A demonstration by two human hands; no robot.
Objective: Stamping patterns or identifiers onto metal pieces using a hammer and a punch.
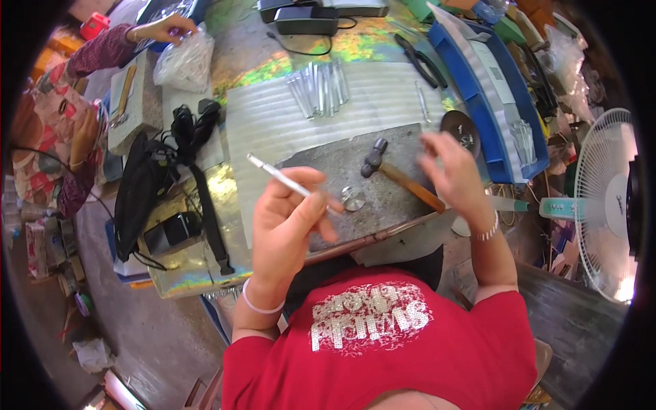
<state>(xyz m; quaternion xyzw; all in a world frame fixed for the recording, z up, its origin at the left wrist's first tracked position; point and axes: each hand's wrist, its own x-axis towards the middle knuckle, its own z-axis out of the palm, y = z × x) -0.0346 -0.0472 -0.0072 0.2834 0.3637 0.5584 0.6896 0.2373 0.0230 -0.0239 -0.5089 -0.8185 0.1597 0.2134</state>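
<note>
My left hand (pixel 288 215) holds a thin silver metal rod (pixel 273 173) that points up and to the left, over a dark grey work slab (pixel 342 164). On the slab lie a small round metal disc (pixel 352 199) and a hammer (pixel 396 176) with a wooden handle. My right hand (pixel 454 174) hovers blurred above the hammer's handle, fingers spread, with nothing seen in it. Several clear tubes (pixel 320 87) lie in a row on a white corrugated sheet (pixel 273 116) beyond the slab.
A blue tray (pixel 478 102) stands at the right, with black pliers (pixel 418 60) near it. A black bag with straps (pixel 147 191) lies at the left. Another person's hand (pixel 164 29) touches a clear plastic bag (pixel 184 63) at top left. A white fan (pixel 605 198) stands far right.
</note>
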